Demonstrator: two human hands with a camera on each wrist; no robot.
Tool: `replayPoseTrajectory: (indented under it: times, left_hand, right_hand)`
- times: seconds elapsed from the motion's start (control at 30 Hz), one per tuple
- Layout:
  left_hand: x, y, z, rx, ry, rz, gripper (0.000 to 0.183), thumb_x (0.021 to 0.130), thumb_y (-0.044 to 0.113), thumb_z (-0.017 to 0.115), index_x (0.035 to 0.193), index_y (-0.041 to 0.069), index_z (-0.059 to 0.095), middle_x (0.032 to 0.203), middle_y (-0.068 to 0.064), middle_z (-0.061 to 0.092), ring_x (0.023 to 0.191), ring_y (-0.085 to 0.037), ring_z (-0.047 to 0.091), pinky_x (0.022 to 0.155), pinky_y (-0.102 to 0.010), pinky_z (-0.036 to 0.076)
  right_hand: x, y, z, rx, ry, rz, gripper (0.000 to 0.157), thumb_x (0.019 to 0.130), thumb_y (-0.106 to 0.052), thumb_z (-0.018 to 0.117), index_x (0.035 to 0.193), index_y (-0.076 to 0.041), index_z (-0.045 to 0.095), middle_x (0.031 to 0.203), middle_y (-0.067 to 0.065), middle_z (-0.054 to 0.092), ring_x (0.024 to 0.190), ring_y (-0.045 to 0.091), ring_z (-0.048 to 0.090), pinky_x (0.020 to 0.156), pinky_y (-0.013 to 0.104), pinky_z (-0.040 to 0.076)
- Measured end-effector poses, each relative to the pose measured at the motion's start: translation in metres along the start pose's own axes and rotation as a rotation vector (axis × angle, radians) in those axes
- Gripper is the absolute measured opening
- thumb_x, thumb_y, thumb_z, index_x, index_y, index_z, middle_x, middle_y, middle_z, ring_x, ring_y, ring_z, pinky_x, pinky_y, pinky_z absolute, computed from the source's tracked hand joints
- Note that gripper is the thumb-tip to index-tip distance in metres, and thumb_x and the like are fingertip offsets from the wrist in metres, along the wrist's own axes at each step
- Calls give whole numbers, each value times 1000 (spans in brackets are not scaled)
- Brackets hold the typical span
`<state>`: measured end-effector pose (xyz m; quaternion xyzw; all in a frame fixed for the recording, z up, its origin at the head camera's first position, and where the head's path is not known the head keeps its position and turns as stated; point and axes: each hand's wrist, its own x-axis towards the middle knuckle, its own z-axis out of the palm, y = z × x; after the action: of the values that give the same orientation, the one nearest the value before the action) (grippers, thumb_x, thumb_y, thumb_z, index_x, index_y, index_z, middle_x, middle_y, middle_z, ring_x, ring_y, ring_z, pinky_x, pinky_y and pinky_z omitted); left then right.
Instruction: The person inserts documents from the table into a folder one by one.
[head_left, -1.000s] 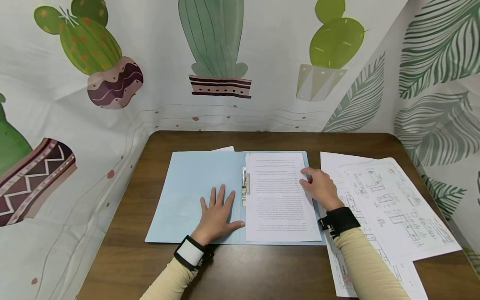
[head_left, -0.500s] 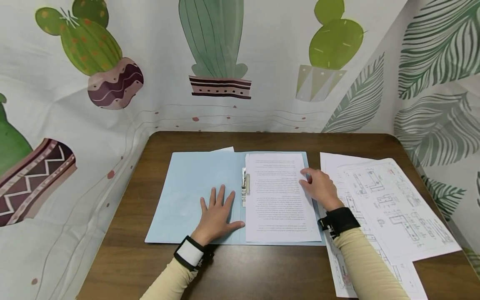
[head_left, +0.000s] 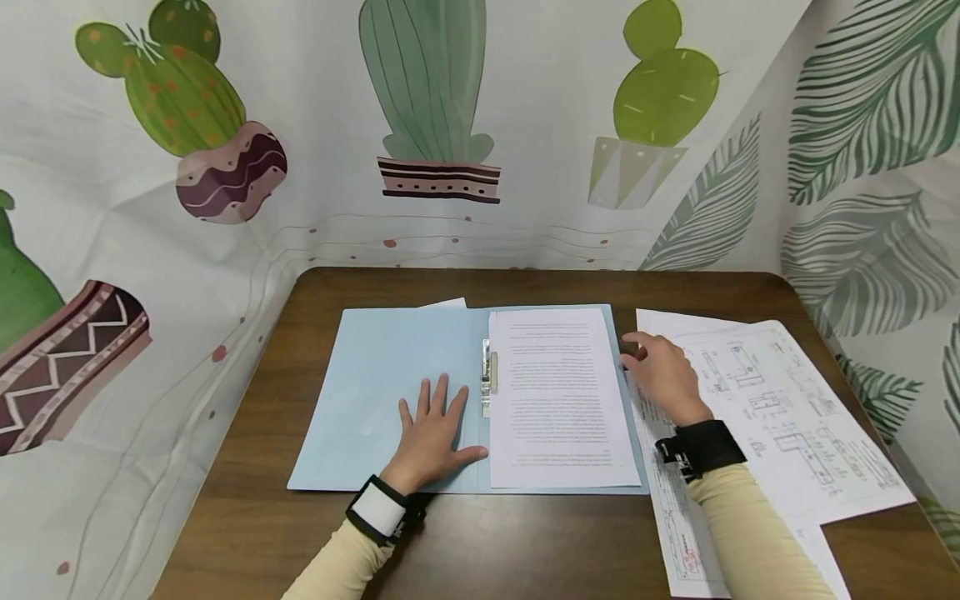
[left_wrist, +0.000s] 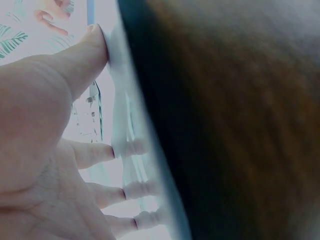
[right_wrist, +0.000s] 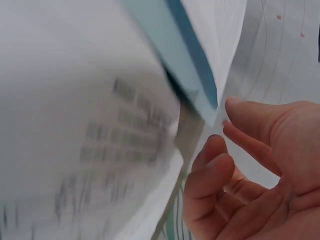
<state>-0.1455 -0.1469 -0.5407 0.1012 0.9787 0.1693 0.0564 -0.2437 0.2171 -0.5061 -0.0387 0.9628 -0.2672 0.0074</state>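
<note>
A light blue folder [head_left: 375,367] lies spread on the table with a metal clip [head_left: 487,375] along its spine. On its right half sits a stack of printed sheets [head_left: 558,408]. My left hand [head_left: 429,446] rests flat on the left cover, fingers spread and thumb pointing at the spine. Just past the folder's right edge is my right hand [head_left: 667,379], above some drawing sheets [head_left: 780,417]. In the right wrist view its fingers [right_wrist: 215,172] are loosely bent and hold nothing. The left wrist view shows the left palm [left_wrist: 40,190] beside the blurred cover.
The drawing sheets overlap each other on the right side of the brown table [head_left: 517,542]. A white paper corner [head_left: 450,302] sticks out behind the folder's left cover. A cloth printed with cacti [head_left: 427,83] hangs behind the table.
My right hand has left the right edge of the printed stack and moved right, over the drawing sheets. My left hand stays in place. The head view has tilted up slightly.
</note>
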Motion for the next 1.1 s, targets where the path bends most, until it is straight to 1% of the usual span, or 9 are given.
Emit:
replayPoseTrajectory:
  times: [0.17, 0.23, 0.33, 0.5, 0.73, 0.9, 1.0, 1.1]
  left_hand:
    - [-1, -1, -1, 0, -1, -4, 101, 79, 60, 82, 155, 6, 44, 166, -27, 23, 152, -55, 12, 108, -82, 9]
    - [-1, -2, -1, -3, 0, -4, 101, 79, 60, 82, 155, 5, 44, 166, -27, 23, 152, -55, 11, 108, -82, 8]
    - [-1, -2, -2, -4, 4, -1, 101, 79, 60, 82, 155, 5, 44, 165, -28, 23, 152, -55, 11, 108, -83, 8]
    - [-1, -3, -2, 5, 5, 0, 101, 79, 60, 82, 155, 5, 44, 165, -28, 24, 151, -55, 12, 108, -83, 8]
    - [-1, -2, -1, -2, 3, 5, 102, 79, 61, 81, 155, 5, 44, 165, -28, 23, 151, -55, 12, 108, -83, 8]
    - [-2, -3, -1, 4, 3, 6, 102, 79, 61, 81, 155, 5, 44, 165, -28, 23, 151, -55, 12, 108, -83, 9]
    - [-1, -3, -1, 9, 0, 7, 102, 79, 62, 81, 155, 5, 44, 165, -28, 23, 151, -55, 12, 108, -82, 9]
    - [-1, -3, -2, 6, 0, 8, 101, 79, 62, 80, 155, 6, 44, 166, -27, 22, 152, -55, 11, 108, -82, 9]
  right_hand:
    - [-8, 17, -20, -37, 32, 21, 44, 100, -22, 66, 140, -4, 59, 112, 26, 63, 84, 36, 62, 58, 40, 45]
    - [-11, 26, -27, -47, 55, 28, 44, 101, -22, 66, 140, -3, 59, 114, 28, 63, 89, 39, 64, 62, 44, 47]
    - [-16, 43, -38, -67, 91, 47, 44, 100, -21, 66, 139, -2, 59, 115, 29, 62, 93, 42, 64, 63, 49, 49]
    - [-24, 73, -57, -97, 120, 90, 45, 100, -21, 66, 138, 2, 57, 118, 32, 61, 98, 47, 63, 63, 52, 49]
    - [-43, 108, -85, -131, 134, 155, 48, 100, -18, 66, 139, 7, 54, 123, 38, 58, 105, 54, 58, 71, 61, 46]
    - [-57, 132, -103, -142, 155, 145, 48, 98, -15, 67, 136, 13, 52, 122, 42, 56, 103, 57, 56, 74, 63, 44]
    - [-63, 145, -110, -146, 175, 126, 47, 97, -11, 68, 132, 16, 52, 120, 43, 56, 103, 58, 56, 79, 65, 43]
    - [-69, 154, -116, -149, 183, 119, 46, 97, -10, 68, 130, 17, 53, 118, 43, 57, 101, 59, 56, 80, 65, 41]
